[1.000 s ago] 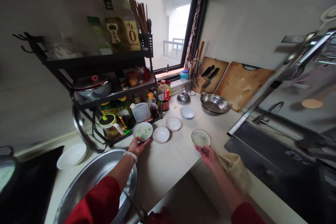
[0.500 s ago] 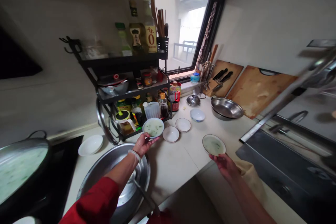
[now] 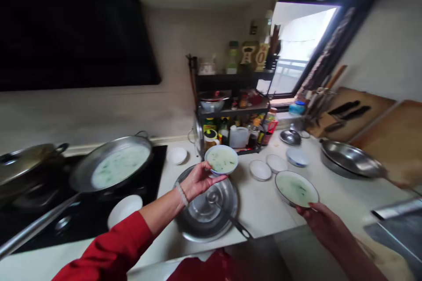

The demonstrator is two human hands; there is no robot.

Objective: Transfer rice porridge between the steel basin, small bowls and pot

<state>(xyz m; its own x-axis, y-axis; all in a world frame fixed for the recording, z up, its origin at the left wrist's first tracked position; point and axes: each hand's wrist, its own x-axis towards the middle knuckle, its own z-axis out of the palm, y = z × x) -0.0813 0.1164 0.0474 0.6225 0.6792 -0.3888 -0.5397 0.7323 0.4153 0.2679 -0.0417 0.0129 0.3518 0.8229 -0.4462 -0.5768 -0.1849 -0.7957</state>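
The left grip [image 3: 195, 181] is clamped on a pale bowl [image 3: 232, 170] of soup [image 3: 223, 158], raised above the far rim of the steel basin [image 3: 190, 225]; the right grip [image 3: 322, 220] pinches a dark-rimmed bowl [image 3: 284, 197] to the basin's right. Both look well filled, so hold them level — slow, steady wrists — with thumbs clear of the soup. Beyond the basin, a bottle [image 3: 261, 56] reads "0"; its other lettering is blurred.

bluish bowl [image 3: 231, 170] | dark-rimmed bowl [image 3: 284, 198] | both upright, handheld, holding green-flecked milky soup [image 3: 221, 159]
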